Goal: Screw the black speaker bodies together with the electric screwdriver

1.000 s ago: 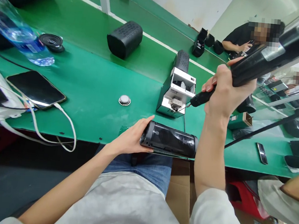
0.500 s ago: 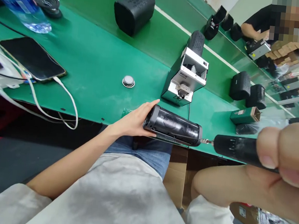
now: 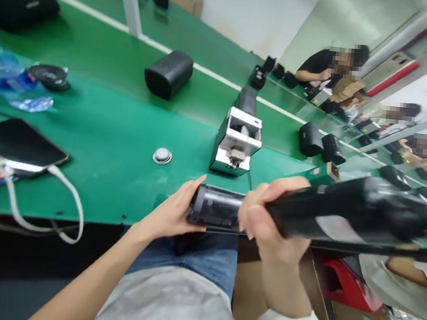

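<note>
My left hand (image 3: 170,212) is closed around the left end of a black speaker housing (image 3: 216,208), a tube with a perforated mesh face, at the table's front edge. Wrapped round the front part of a black electric screwdriver (image 3: 344,215) is my right hand (image 3: 269,226), level with the housing's right end. The screwdriver lies sideways, its rear to the right and blurred. My right fingers hide its bit and that end of the housing. Behind the housing stands a white and black screw feeder (image 3: 237,144). A small silver round part (image 3: 162,155) lies on the green mat.
To the left are a phone (image 3: 20,146) with a white cable (image 3: 70,191), a water bottle (image 3: 15,83) and a loose speaker driver (image 3: 50,76). Black speakers (image 3: 169,74) stand along the green line behind. Several people (image 3: 320,67) sit further back at right.
The view has swung upward. My right hand and the screwdriver have come left, over the housing's right end. The bit, earlier seen against that end, is now hidden. My left hand keeps its hold.
</note>
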`<action>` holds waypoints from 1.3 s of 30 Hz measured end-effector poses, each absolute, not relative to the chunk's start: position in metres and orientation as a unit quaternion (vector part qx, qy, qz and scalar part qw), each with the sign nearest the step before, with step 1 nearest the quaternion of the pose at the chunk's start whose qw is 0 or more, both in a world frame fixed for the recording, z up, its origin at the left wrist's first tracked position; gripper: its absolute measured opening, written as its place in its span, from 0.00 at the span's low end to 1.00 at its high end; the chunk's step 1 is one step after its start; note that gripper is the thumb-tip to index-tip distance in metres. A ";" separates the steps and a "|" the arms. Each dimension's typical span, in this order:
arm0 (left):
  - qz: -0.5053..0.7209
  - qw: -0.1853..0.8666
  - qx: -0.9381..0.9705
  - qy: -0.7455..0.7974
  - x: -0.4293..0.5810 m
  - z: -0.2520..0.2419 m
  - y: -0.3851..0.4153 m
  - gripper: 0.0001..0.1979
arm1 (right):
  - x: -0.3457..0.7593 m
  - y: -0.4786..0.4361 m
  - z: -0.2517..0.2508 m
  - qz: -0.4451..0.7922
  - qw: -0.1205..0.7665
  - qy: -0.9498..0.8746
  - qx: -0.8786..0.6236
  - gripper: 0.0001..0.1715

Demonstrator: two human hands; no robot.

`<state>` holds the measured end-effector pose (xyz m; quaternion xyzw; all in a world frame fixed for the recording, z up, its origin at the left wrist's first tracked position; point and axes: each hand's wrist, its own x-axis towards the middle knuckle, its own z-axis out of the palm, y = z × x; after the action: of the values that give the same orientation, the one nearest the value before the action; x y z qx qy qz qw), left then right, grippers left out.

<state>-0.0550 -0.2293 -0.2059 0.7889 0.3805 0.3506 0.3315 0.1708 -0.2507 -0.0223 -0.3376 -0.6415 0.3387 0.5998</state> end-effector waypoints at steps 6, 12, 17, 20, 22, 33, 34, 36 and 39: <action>0.338 0.322 0.788 0.402 -0.059 -0.214 -0.229 0.65 | 0.164 -0.246 -0.052 0.390 0.598 -0.632 -0.302 0.23; 0.335 0.312 0.788 0.413 -0.061 -0.213 -0.231 0.62 | 0.169 -0.253 -0.065 0.393 0.609 -0.624 -0.291 0.28; 0.344 0.316 0.788 0.402 -0.057 -0.209 -0.233 0.69 | 0.175 -0.255 -0.072 0.389 0.615 -0.627 -0.279 0.19; 0.351 0.322 0.787 0.393 -0.055 -0.209 -0.231 0.71 | 0.180 -0.256 -0.053 0.400 0.582 -0.640 -0.303 0.16; 0.352 0.335 0.780 0.395 -0.054 -0.209 -0.231 0.72 | 0.183 -0.255 -0.028 0.402 0.579 -0.643 -0.299 0.15; 0.350 0.359 0.765 0.404 -0.053 -0.205 -0.230 0.73 | 0.170 -0.111 0.021 0.185 0.780 -0.546 -0.243 0.11; 0.349 0.361 0.764 0.405 -0.053 -0.204 -0.231 0.73 | 0.166 -0.100 0.014 0.179 0.773 -0.554 -0.252 0.11; 0.348 0.364 0.763 0.405 -0.053 -0.203 -0.231 0.72 | 0.161 -0.086 0.004 0.170 0.760 -0.567 -0.267 0.11; 0.348 0.365 0.765 0.400 -0.053 -0.203 -0.231 0.73 | 0.158 -0.079 -0.003 0.158 0.751 -0.578 -0.278 0.10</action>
<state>-0.0531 -0.2305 -0.2032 0.7652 0.3999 0.3481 0.3652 0.1583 -0.0789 -0.0032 -0.2783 -0.5780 0.1583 0.7506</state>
